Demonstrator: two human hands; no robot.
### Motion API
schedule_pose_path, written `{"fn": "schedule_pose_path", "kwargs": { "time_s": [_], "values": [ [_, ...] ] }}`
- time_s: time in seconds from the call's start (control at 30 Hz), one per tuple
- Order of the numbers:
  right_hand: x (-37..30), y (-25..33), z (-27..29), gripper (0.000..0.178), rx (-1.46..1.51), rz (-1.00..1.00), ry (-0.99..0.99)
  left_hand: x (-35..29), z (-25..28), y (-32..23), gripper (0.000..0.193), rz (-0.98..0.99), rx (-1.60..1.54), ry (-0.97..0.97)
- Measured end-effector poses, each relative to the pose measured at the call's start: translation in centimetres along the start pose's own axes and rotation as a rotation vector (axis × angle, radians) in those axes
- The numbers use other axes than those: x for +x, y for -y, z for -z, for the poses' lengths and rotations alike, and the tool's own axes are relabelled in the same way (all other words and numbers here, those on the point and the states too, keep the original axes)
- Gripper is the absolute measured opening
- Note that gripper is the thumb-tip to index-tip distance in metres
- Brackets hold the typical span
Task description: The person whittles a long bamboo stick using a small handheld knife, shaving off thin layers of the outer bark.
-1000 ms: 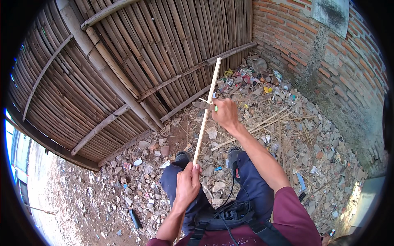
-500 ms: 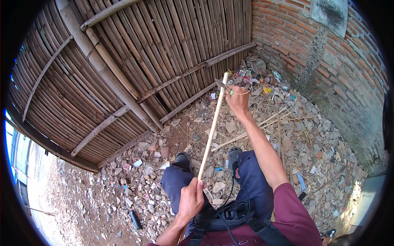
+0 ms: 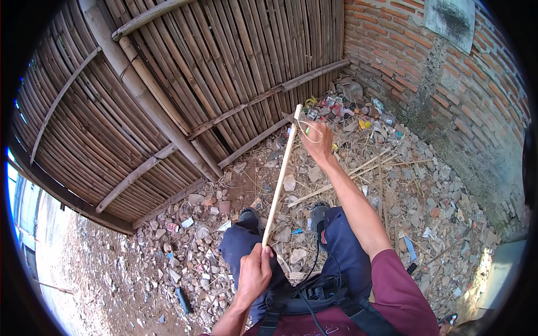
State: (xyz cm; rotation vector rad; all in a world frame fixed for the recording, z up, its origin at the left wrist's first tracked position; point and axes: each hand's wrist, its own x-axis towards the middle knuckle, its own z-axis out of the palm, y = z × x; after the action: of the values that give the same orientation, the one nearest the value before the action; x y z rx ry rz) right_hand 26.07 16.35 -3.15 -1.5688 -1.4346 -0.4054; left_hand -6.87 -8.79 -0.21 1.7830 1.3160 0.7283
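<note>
Head view. The two hands stand apart along one pale wooden strip, which slants away from the body between them. The left hand is clamped round its near end, above the left trouser leg; the right hand, farther out, is closed on a bladed tool, of which a grey blade and a bit of green show. The blade lies across the strip just short of its far tip.

Note the change: a second ago the blade crossed the strip well below the tip, with the hands closer together; now the left hand sits nearer the waist and the right farther out. A thin pale curl loops over the right hand — apparently a sliver pared from the strip, its attachment too fine to tell. The position suggests a paring pass close to its end — a judgement, not a thing seen.

Below the right forearm, other strips lie on the rubble-strewn ground; beyond both hands rises a bamboo wall.
</note>
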Motion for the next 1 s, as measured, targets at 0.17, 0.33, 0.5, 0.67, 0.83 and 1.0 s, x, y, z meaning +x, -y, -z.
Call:
{"fn": "schedule_pose_path", "kwargs": {
  "time_s": [0.17,0.33,0.5,0.67,0.83,1.0],
  "values": [
    [0.1,0.2,0.2,0.01,0.063,-0.027,0.045,-0.3,0.1,-0.3,0.022,-0.034,0.082,-0.028],
    [0.3,-0.1,1.2,0.009,0.079,0.01,0.042,-0.4,-0.2,-0.2,0.021,-0.031,0.101,-0.014],
    [0.3,-0.2,1.8,0.013,0.07,0.059,0.023,-0.3,-0.5,-0.1,0.02,-0.057,0.088,-0.022],
    [0.3,-0.3,1.5,0.012,0.015,0.005,0.103,-0.2,-1.0,-0.3,0.023,-0.077,0.118,-0.004],
    [0.5,-1.0,0.7,0.016,0.066,-0.072,0.152,-0.9,-1.4,0.1,0.023,-0.084,0.111,-0.031],
    [2.0,-9.9,-0.3,0.02,0.233,-0.557,0.067,-2.2,-2.1,-0.1,0.021,-0.162,0.105,0.063]
  ]
}}
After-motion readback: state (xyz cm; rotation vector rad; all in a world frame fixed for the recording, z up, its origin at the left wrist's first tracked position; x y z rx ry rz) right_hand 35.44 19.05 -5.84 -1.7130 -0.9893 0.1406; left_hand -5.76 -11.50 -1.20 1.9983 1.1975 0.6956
